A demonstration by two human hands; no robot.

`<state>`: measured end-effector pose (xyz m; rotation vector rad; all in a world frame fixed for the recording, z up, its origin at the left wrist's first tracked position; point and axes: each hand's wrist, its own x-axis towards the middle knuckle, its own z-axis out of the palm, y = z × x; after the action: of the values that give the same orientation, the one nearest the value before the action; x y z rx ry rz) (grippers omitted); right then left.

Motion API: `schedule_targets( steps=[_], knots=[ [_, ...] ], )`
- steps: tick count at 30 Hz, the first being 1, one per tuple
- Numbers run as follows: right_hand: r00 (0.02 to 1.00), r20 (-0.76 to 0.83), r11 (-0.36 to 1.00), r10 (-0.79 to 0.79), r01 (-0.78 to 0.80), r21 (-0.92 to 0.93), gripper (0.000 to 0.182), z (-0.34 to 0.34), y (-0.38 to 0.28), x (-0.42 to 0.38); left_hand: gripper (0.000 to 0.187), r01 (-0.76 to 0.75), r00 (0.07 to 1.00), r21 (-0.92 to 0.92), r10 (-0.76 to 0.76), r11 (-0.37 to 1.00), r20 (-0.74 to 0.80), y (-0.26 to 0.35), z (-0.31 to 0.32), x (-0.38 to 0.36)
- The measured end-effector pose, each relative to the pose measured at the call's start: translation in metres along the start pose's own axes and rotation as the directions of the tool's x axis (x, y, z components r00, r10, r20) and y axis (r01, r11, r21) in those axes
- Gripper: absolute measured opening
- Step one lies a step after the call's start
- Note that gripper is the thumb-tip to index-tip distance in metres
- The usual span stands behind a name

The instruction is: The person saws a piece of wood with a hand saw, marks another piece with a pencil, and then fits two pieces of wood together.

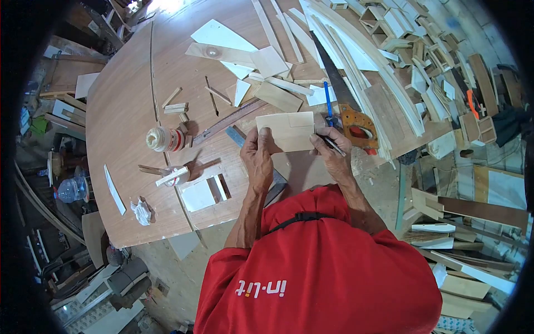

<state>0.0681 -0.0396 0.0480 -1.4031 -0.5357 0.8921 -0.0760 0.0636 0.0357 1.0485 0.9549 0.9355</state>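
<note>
Between my two hands I see a thin rectangular wooden board, raised over the near edge of the workbench, with faint pencil lines marked on its face. My left hand grips its left end, thumb on top. At the right end, my right hand pinches the board and also has a dark pencil across its fingers. Just beyond my right hand lies a handsaw with an orange-brown wooden handle. A try square with a dark blade lies partly hidden under my left forearm.
Left on the workbench stand a glue jar, a cup with sticks, a small white-topped box and a crumpled rag. Wood offcuts and long strips cover the far side. Small wooden frames pile up at right.
</note>
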Motion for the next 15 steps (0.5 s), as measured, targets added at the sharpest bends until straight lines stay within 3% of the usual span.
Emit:
schedule_targets(
  steps=[2, 4, 5, 7, 8, 10, 11, 13, 15],
  knots=[
    [1.000, 0.007, 0.999, 0.029, -0.028, -0.021, 0.017, -0.004, 0.002, 0.001, 0.025, -0.039, 0.999, -0.003, 0.039, 0.999, -0.003, 0.001, 0.001, -0.001],
    [0.999, 0.046, 0.978, 0.026, -0.016, -0.207, 0.021, -0.007, 0.002, 0.003, 0.025, -0.077, 0.997, -0.009, 0.077, 0.997, -0.007, 0.008, 0.003, -0.004],
    [0.998, 0.049, 0.978, 0.026, -0.015, -0.208, 0.021, -0.007, 0.004, 0.005, 0.025, -0.122, 0.992, 0.077, 0.122, 0.989, 0.010, 0.012, 0.003, -0.007],
    [0.955, -0.135, 0.917, -0.265, 0.206, -0.343, 0.024, -0.005, 0.005, 0.010, 0.025, -0.166, 0.986, 0.162, 0.164, 0.973, 0.024, 0.022, 0.007, -0.010],
    [0.956, -0.131, 0.917, -0.262, 0.204, -0.343, 0.024, -0.007, 0.003, 0.012, 0.026, -0.205, 0.978, 0.213, 0.194, 0.955, 0.072, 0.025, 0.009, -0.012],
    [0.885, -0.049, 0.784, -0.464, 0.384, -0.488, 0.024, -0.011, -0.016, 0.017, 0.025, -0.252, 0.965, 0.323, 0.213, 0.912, 0.152, 0.030, 0.011, -0.014],
    [0.884, -0.049, 0.782, -0.465, 0.384, -0.490, 0.024, -0.011, -0.020, 0.019, 0.025, -0.252, 0.965, 0.321, 0.212, 0.913, 0.153, 0.030, 0.013, -0.015],
    [0.873, 0.164, 0.687, -0.460, 0.466, -0.558, 0.023, -0.011, -0.026, 0.022, 0.026, -0.205, 0.971, 0.296, 0.156, 0.933, 0.183, 0.030, 0.016, -0.017],
    [0.874, 0.186, 0.686, -0.449, 0.471, -0.555, 0.023, -0.006, -0.032, 0.021, 0.026, -0.237, 0.961, 0.281, 0.182, 0.930, 0.207, 0.030, 0.018, -0.016]
  ],
)
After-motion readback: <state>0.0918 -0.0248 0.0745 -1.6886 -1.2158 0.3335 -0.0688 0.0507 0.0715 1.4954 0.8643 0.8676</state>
